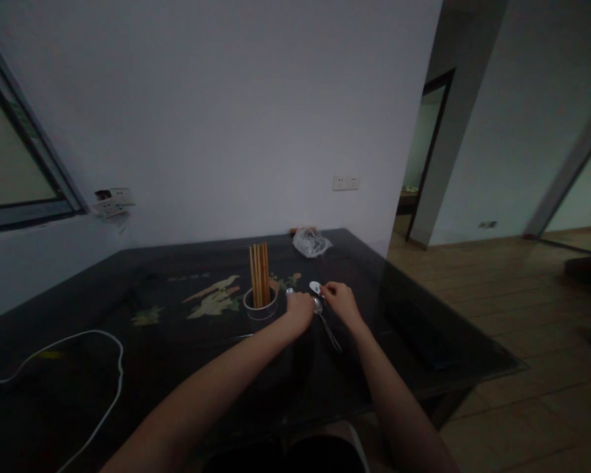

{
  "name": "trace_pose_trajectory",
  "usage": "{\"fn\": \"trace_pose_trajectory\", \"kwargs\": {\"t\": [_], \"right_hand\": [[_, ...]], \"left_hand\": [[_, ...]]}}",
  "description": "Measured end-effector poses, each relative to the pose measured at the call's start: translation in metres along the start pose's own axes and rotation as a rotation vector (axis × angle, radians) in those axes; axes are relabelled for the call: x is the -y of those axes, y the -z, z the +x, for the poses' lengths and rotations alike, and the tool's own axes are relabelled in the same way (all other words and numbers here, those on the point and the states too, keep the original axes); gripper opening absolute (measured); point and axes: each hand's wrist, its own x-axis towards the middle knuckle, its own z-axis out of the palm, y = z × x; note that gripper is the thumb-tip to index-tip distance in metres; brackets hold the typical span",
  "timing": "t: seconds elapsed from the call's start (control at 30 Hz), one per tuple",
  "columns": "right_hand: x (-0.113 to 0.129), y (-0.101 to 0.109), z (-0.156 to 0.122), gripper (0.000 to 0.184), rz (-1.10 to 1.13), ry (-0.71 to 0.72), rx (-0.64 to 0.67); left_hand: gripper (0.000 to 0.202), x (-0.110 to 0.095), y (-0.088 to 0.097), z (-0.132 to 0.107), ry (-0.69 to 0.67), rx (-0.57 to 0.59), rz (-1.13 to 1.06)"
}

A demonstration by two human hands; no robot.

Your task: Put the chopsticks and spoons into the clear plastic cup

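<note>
My left hand (299, 310) rests curled on the dark table (177, 355) just right of a round holder (261, 305) that carries several upright wooden chopsticks (259, 282). A metal spoon bowl (289, 292) shows at its fingertips. My right hand (342, 302) is closed in a pinch on a white spoon (315, 287). Between the two hands lies a metal spoon (325, 322) with its handle pointing toward me.
A crumpled clear plastic bag (311, 242) sits at the table's far edge by the wall. A white cable (103, 368) loops over the left part of the table. The table's right edge borders a wooden floor (522, 315) and a doorway (426, 151).
</note>
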Motion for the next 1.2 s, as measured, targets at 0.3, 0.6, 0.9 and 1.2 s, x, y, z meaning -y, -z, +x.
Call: {"fn": "trace_pose_trajectory", "kwargs": {"t": [0.3,0.6,0.9,1.2], "right_hand": [[0.002,-0.002,-0.001,0.028,0.011,-0.012,0.033],[0.001,0.000,0.000,0.028,0.017,-0.025,0.055],[-0.003,0.002,0.002,0.029,0.050,-0.028,0.024],[-0.002,0.010,0.003,0.034,0.140,-0.038,-0.086]], "left_hand": [[0.028,0.003,-0.011,0.035,0.129,0.052,-0.003],[0.028,0.003,-0.018,0.051,0.211,0.108,-0.024],[0.028,0.013,-0.002,0.054,0.154,0.043,-0.081],[0.032,0.011,0.040,0.045,0.027,-0.064,-0.171]]}}
